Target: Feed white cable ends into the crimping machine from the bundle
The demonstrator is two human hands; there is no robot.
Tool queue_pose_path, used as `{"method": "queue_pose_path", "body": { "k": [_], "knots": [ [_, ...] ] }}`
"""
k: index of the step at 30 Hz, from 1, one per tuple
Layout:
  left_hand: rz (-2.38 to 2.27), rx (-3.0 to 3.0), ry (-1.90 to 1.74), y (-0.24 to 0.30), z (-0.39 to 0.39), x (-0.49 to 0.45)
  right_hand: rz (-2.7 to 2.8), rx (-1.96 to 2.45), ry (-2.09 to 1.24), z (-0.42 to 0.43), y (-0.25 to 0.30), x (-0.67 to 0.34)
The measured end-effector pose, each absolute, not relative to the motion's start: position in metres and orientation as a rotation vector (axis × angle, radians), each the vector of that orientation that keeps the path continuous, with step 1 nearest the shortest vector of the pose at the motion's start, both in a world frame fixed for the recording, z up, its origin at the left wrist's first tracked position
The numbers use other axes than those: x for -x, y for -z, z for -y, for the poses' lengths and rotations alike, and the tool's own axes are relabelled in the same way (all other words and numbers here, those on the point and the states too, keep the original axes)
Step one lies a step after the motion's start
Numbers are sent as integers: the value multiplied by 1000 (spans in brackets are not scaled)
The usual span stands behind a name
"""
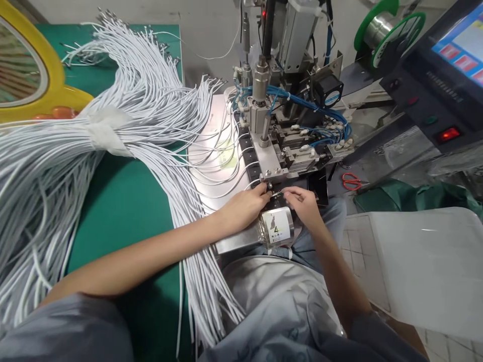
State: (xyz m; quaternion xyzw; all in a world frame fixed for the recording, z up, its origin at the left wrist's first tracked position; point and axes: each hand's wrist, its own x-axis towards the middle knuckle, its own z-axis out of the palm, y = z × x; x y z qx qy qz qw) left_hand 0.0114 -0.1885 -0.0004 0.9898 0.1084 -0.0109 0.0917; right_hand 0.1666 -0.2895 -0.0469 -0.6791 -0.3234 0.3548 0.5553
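Observation:
Just below the front of a metal machine, my two hands meet with their fingertips a short way apart. My left hand is closed in a pinch at the dark fixture edge. Opposite it, my right hand pinches with thumb and forefinger. A thin cable end shows between the fingertips; its fine detail is too small to make out. White cables loop into the row of black fixture blocks beside my left hand. A labelled metal cylinder is right under my hands.
A large tied bundle of white cables lies across the green mat. A yellow-framed object is at far left. On the right are a wire spool, a control screen, red-handled scissors and a white surface.

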Motion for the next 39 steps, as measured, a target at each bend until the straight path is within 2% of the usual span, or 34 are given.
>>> {"method": "queue_pose_path", "body": {
  "k": [13, 19, 27, 32, 39],
  "knots": [
    [-271, -2989, 112, -7, 190, -12, 815, 1588, -896, 282, 48, -167],
    [-227, -3092, 126, -9, 190, -15, 704, 1585, -1038, 282, 49, -166],
    [-186, -3120, 137, -10, 191, -15, 648, 1571, -1003, 278, 42, -166],
    [-196, -3138, 137, -8, 191, -14, 629, 1550, -1141, 276, 43, -166],
    [-325, -3187, 150, -22, 198, -5, 858, 1554, -1126, 275, 55, -169]
  ]
}}
